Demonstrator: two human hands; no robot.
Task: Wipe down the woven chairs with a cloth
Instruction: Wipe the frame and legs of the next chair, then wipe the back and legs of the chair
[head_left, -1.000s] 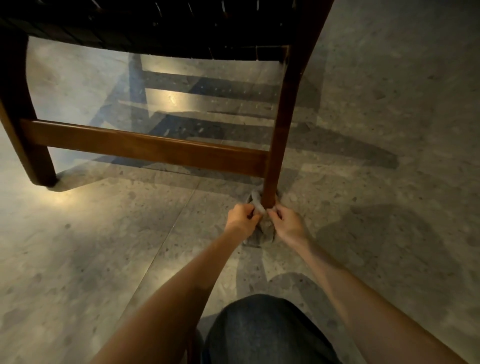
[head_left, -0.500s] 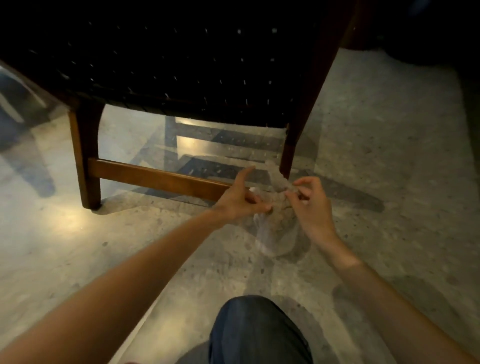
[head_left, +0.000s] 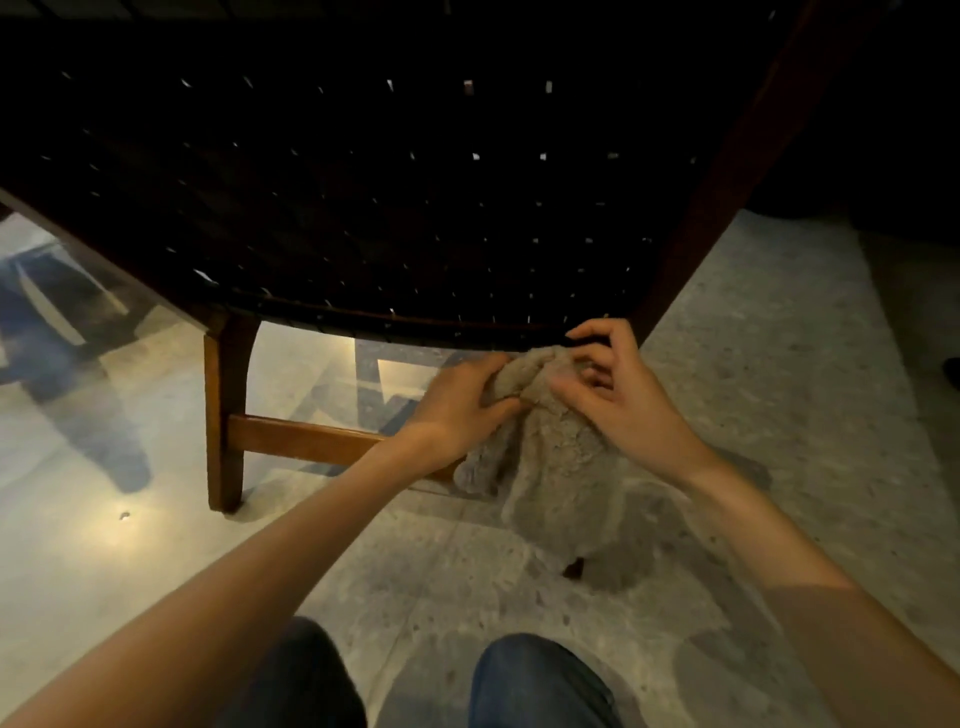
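Person crouched low before the woven chair (head_left: 389, 208); dark strap seat fills the upper view, pale specks of light showing through the weave. Grey fleecy cloth (head_left: 550, 457) is bunched between both hands just under the seat's front edge, close to its right corner. The cloth's top fold meets that edge and the rest hangs loose toward the floor (head_left: 779, 415). Left hand (head_left: 457, 410) grips the cloth's left side, fingers curled over the fold, thumb tucked against it. Right hand (head_left: 618, 395) pinches the top of the cloth with bent fingers, fingertips near the seat rim. The two hands sit almost touching. Left of them stand a brown wooden leg (head_left: 223, 415) and a cross rail (head_left: 306, 441). Knees (head_left: 535, 680) in dark denim at the bottom.
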